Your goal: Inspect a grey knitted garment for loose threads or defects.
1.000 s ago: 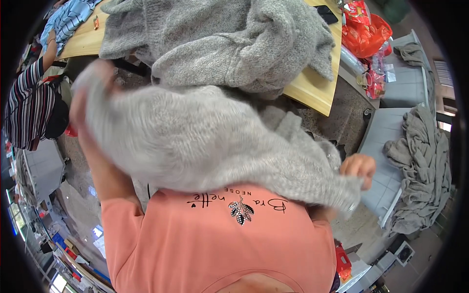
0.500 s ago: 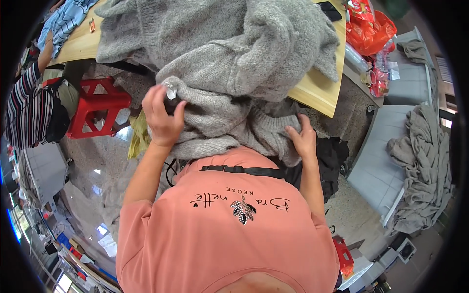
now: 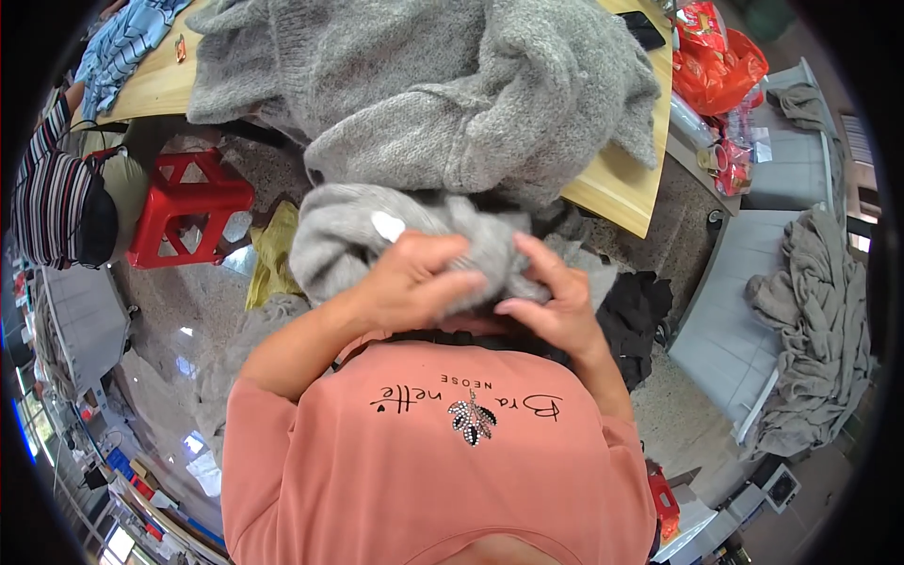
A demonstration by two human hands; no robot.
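Grey knit garment, one bunched bundle, is pinched by both hands: left hand and right hand, fingers curled into it, below one knit pile on one wooden table.

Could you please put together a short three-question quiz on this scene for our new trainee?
1. True or false: both hands grip the same grey knit garment.
2. What stands on the floor to the person's left, beside the wooden table?
A. a red plastic stool
B. a blue bucket
C. a green crate
3. Fill in: the pile of grey knitwear lies on the ______.

Key
1. True: the left hand and the right hand both close on it in front of the chest.
2. A: the red plastic stool.
3. Wooden table.
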